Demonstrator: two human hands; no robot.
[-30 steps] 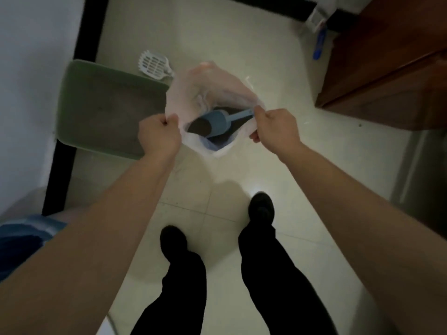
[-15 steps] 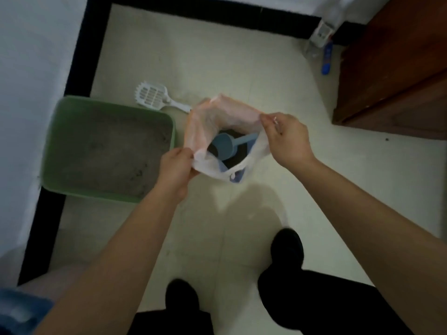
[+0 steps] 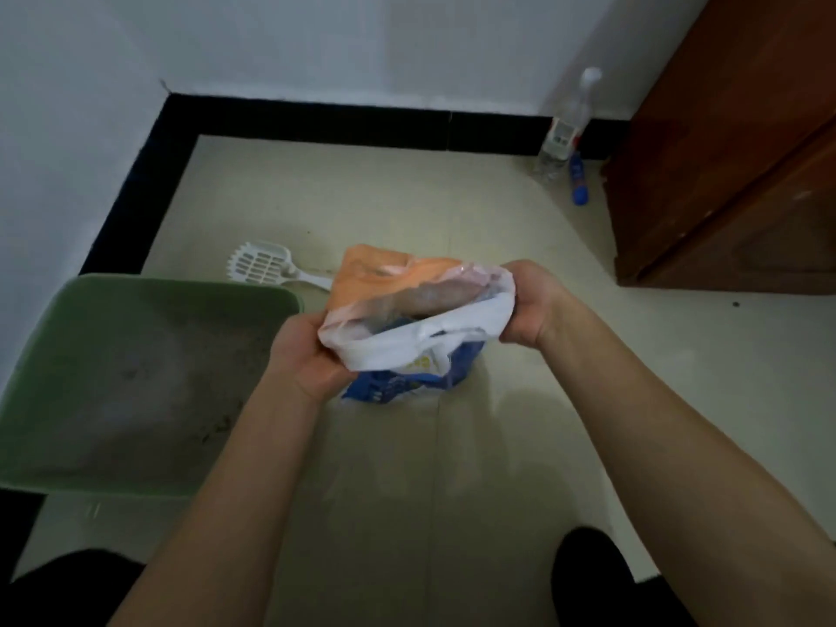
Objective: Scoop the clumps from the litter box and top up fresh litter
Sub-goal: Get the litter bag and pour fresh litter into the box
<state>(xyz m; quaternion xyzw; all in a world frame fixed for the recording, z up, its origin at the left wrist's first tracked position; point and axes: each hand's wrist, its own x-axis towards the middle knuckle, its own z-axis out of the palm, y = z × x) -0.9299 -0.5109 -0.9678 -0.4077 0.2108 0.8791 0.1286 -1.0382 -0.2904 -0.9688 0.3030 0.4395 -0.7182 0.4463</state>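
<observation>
Fingers (image 3: 527, 271) pinching litter bag (image 3: 434, 330), mouth upward; stretched sideways

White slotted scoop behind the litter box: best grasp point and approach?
Take the white scoop by its handle, pinched from above. It's the narrow straight part; the slotted head lies wide and flat on the floor. The litter box rim crowds the near side and the bag sits at the handle's end, so come down from the far side.

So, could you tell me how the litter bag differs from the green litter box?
The litter box is green and rigid; the litter bag is orange, white and blue, and crumpled. The box lies untouched on the floor; the left hand and right hand grip the bag's mouth. Both are open on top.
</observation>
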